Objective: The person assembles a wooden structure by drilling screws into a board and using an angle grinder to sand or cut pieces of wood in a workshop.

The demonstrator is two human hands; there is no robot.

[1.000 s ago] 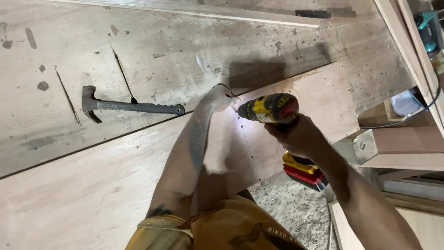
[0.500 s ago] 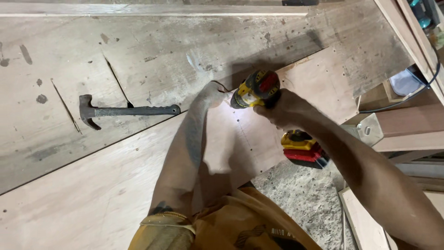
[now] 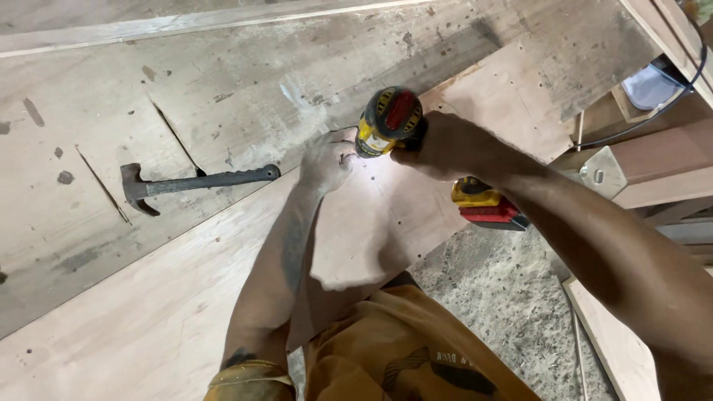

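Note:
My right hand [image 3: 445, 145] grips a yellow and black cordless drill [image 3: 386, 122] with a red top, pointed down at a pale plywood sheet [image 3: 148, 319]. The drill's light throws a bright patch on the wood. My left hand [image 3: 327, 160] rests on the sheet just left of the drill tip, fingers pinched at the spot under the bit; what they pinch is too small to tell. The drill's red and yellow battery base [image 3: 486, 204] shows below my right wrist.
A dark claw hammer [image 3: 193, 182] lies on the stained board [image 3: 111, 96] to the left. Wooden frames and a metal bracket [image 3: 603, 172] stand at the right, with a black cable [image 3: 668, 96]. Gravelly floor [image 3: 505, 297] shows below the sheet's edge.
The drill has swung from lying sideways to pointing down at the sheet. My left hand has stayed beside its tip. The view has shifted slightly.

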